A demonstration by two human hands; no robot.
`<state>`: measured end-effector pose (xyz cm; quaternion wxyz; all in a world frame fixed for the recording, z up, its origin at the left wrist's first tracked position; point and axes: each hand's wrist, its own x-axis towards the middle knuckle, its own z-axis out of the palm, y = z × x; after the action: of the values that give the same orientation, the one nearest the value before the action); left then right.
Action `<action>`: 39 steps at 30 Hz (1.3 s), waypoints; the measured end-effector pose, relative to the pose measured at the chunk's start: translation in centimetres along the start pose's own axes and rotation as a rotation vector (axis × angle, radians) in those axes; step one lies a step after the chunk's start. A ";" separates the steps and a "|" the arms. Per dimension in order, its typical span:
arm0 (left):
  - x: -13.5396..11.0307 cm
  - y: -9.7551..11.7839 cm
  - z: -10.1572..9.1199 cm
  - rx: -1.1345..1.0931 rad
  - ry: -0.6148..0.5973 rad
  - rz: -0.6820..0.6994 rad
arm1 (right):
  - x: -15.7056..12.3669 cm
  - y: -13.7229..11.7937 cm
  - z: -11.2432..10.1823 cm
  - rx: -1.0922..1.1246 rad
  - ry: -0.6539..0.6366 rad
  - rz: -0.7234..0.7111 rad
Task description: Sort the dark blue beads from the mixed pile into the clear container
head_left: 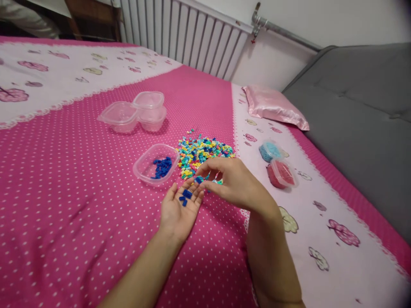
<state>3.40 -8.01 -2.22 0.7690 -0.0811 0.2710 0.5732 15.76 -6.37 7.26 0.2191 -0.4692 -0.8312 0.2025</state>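
Note:
My left hand (180, 211) lies palm up, fingers stretched, with several small dark blue building bricks (185, 196) resting on the palm and fingers. Just above its fingertips, my right hand (226, 179) pinches another blue brick (198, 180) between thumb and fingers. Beyond both hands spreads a pile of mixed coloured bricks (205, 149), yellow, teal, blue, white and pink, partly hidden by my right hand. Left of the pile, an uncovered clear plastic container (141, 169) holds a heap of dark blue bricks (162, 167).
More clear containers (120, 114) stand together farther back on the pink dotted bedspread (80, 171). To the right sit a container of light blue bricks (270, 151) and one of red bricks (280, 174). A pink pillow (272, 107) lies near the grey headboard (356, 111); a radiator (186, 36) is behind.

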 end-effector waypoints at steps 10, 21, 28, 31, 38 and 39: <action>0.0 0.2 -0.1 0.103 -0.007 -0.052 | 2.7 5.0 2.3 -0.206 0.142 0.228; -0.3 0.3 0.0 0.127 -0.002 -0.071 | 3.2 5.6 4.1 -0.348 -0.251 0.259; -0.3 0.3 0.1 0.124 -0.033 -0.079 | 1.8 5.5 1.0 -0.339 -0.291 0.342; -0.5 0.3 0.1 0.124 -0.038 -0.085 | 2.0 5.6 1.3 -0.301 -0.119 0.280; -0.7 0.4 0.3 0.134 -0.069 -0.095 | 3.9 5.7 5.4 -0.158 -0.118 -0.079; -0.8 0.5 0.3 0.132 -0.077 -0.092 | 4.1 5.6 5.8 -0.163 -0.159 -0.109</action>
<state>2.91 -8.39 -1.51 0.8081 -0.0203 0.2744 0.5209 14.53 -0.93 0.15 0.1246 -0.4221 -0.8838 0.1586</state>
